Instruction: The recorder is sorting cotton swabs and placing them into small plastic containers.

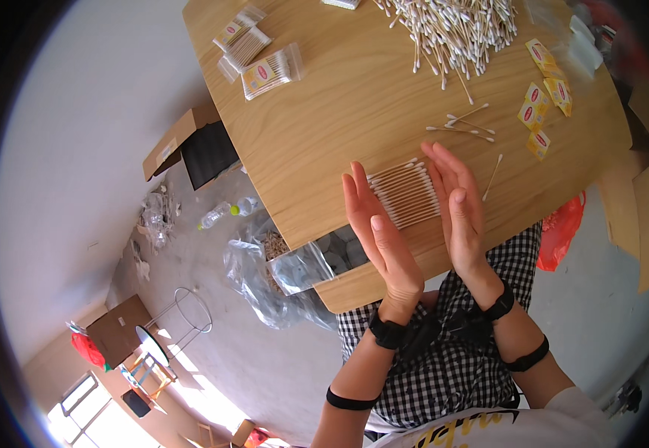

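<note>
A flat row of cotton swabs (405,196) lies side by side on the wooden table (324,119), close to its near edge. My left hand (378,231) is on the left of the row, fingers stretched out, palm turned inward along the swab tips. On the other side, my right hand (459,205) is held the same way, its fingers straight beside the opposite tips. The hands frame the row between them. Whether the palms touch the tips, I cannot tell. Several loose swabs (463,128) are scattered just beyond my right hand, and one single swab (492,178) lies to its right.
A large heap of cotton swabs (459,33) covers the far part of the table. Filled clear bags (268,75) of swabs lie at the far left. Yellow-and-white cards (535,106) lie at the right. An open drawer (332,250) juts from the table's left side, plastic bags around it.
</note>
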`<action>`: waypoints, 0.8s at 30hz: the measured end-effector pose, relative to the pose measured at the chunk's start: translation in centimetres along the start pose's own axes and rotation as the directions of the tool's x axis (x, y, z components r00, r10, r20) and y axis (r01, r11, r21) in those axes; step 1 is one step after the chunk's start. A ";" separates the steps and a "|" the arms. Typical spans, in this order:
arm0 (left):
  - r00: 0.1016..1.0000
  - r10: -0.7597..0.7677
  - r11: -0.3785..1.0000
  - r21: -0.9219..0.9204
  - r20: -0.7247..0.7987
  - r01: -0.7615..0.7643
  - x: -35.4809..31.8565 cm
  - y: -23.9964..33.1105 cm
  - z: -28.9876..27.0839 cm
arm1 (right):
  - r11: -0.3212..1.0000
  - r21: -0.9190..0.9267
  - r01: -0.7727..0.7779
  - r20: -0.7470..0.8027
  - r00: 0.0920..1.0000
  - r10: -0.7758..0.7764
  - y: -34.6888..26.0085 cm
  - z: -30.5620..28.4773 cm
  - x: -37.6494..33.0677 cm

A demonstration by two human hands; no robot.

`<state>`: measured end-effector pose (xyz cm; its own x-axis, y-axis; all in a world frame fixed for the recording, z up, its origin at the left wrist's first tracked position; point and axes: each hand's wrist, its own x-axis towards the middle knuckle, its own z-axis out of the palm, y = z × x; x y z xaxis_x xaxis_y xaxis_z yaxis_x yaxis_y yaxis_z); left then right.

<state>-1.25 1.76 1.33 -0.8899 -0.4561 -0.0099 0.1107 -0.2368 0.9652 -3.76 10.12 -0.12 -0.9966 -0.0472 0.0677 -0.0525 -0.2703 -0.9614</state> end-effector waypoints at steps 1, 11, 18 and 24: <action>1.000 -0.011 1.000 -0.005 -0.013 0.011 0.0 0.3 -0.3 | 1.000 0.012 -0.006 -0.034 0.999 0.006 -0.4 0.0 0.1; 0.772 -0.160 0.088 0.787 0.616 -0.610 -0.6 0.3 -2.3 | 0.831 -0.519 0.203 0.070 0.978 -0.196 -1.3 -5.4 0.1; 0.782 -0.147 0.060 0.795 0.605 -0.604 -0.5 -0.4 -2.3 | 0.589 -0.707 0.392 0.292 0.920 -0.262 -1.2 -5.1 0.1; 0.777 -0.136 0.090 0.788 0.615 -0.608 -0.4 -0.4 -2.0 | 0.575 -0.723 0.382 0.299 0.924 -0.238 -1.0 -5.3 0.3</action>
<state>-0.03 0.30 0.44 -0.9784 0.2054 0.0216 0.2024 0.9325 0.2991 -4.37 15.52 -0.53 -0.8893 -0.2667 0.3715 -0.4573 0.5219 -0.7201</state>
